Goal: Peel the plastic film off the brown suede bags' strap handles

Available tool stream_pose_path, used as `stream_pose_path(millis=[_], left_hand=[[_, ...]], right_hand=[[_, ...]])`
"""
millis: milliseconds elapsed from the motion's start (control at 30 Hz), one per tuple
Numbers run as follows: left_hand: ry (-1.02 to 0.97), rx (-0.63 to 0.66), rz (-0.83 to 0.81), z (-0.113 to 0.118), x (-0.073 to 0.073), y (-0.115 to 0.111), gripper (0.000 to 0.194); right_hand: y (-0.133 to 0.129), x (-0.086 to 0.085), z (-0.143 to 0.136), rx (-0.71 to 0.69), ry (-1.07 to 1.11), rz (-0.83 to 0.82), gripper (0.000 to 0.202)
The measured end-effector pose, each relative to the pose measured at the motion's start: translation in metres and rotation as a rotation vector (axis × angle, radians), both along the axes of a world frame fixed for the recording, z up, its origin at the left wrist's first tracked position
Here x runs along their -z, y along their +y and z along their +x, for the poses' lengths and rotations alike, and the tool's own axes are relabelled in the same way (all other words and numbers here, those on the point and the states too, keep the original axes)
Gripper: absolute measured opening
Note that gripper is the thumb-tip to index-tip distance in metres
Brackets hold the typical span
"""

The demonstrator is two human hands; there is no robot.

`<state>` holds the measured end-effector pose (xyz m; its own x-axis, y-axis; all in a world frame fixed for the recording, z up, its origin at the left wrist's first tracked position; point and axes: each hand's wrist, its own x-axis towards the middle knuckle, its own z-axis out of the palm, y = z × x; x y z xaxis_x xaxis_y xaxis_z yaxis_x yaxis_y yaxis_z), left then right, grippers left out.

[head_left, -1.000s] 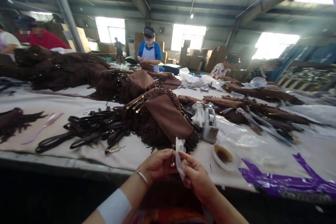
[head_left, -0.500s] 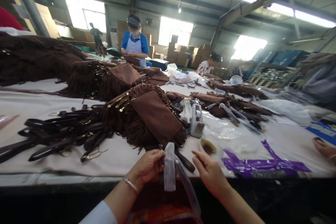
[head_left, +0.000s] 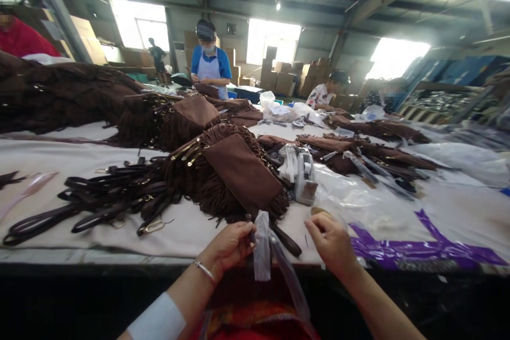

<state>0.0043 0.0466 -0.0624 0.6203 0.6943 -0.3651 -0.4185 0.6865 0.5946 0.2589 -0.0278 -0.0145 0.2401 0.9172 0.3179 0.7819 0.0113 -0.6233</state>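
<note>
thumb and fingertips of the left hand are pinched shut on a small dark strap end with a metal fitting, above the near table edge. the left forearm is angled inward from the lower left, and the wrist is ringed by one silver metal bangle. beside those fingertips, one short translucent plastic strip is hung upright; whether it is also gripped cannot be told. one long clear plastic sleeve is draped below and to its right. the right hand is raised well apart from the left, palm turned inward, its fingers loosely curled and partly open; nothing is seen in its grip.

two bare hands are counted. on the pale cloth-covered table, one grey tape dispenser is set beside the fringed brown fabric bags, which are too heaped to be counted. the black looped straps at the left are too tangled for a count. one length of shiny purple plastic is laid at the right. five other people are made out beyond, one in a blue shirt and pale apron.
</note>
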Motion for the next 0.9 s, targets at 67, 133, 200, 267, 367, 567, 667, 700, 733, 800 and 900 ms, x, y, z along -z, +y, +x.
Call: stream_pose_path(millis=[67, 133, 200, 267, 367, 567, 667, 700, 733, 800, 900], left_hand=[[-0.035, 0.012, -0.008, 0.001, -0.002, -0.001, 0.01], [-0.075, 0.025, -0.017, 0.002, -0.003, -0.003, 0.01], [-0.099, 0.038, -0.025, 0.001, -0.004, -0.004, 0.01], [-0.112, 0.042, -0.028, -0.001, -0.005, -0.006, 0.008], [-0.086, 0.023, -0.021, -0.009, -0.009, -0.007, 0.005], [-0.127, 0.001, -0.014, -0.016, -0.015, -0.008, 0.011], [-0.111, -0.034, 0.05, -0.009, -0.016, -0.008, 0.016], [-0.093, -0.047, 0.066, -0.006, -0.017, -0.008, 0.017], [-0.072, -0.057, 0.077, -0.005, -0.018, -0.009, 0.018], [-0.029, -0.077, 0.085, -0.004, -0.02, -0.009, 0.018], [0.019, -0.09, 0.065, -0.006, -0.021, -0.01, 0.018]], right_hand=[[0.001, -0.001, -0.026, -0.087, 0.303, -0.186, 0.049], [0.008, 0.001, -0.053, -0.154, 0.585, -0.392, 0.053], [0.017, 0.002, -0.076, -0.203, 0.784, -0.494, 0.051], [0.026, 0.001, -0.093, -0.22, 0.917, -0.487, 0.046], [0.034, 0.001, -0.103, -0.156, 1.012, -0.376, 0.04], [0.03, 0.007, -0.106, -0.069, 0.74, -0.321, 0.042], [0.026, 0.006, -0.111, -0.093, 0.613, -0.325, 0.046], [0.025, 0.006, -0.112, -0.102, 0.597, -0.332, 0.047], [0.023, 0.006, -0.113, -0.11, 0.596, -0.341, 0.046], [0.018, 0.007, -0.111, -0.126, 0.631, -0.358, 0.043], [0.01, 0.009, -0.104, -0.17, 0.694, -0.392, 0.041]])
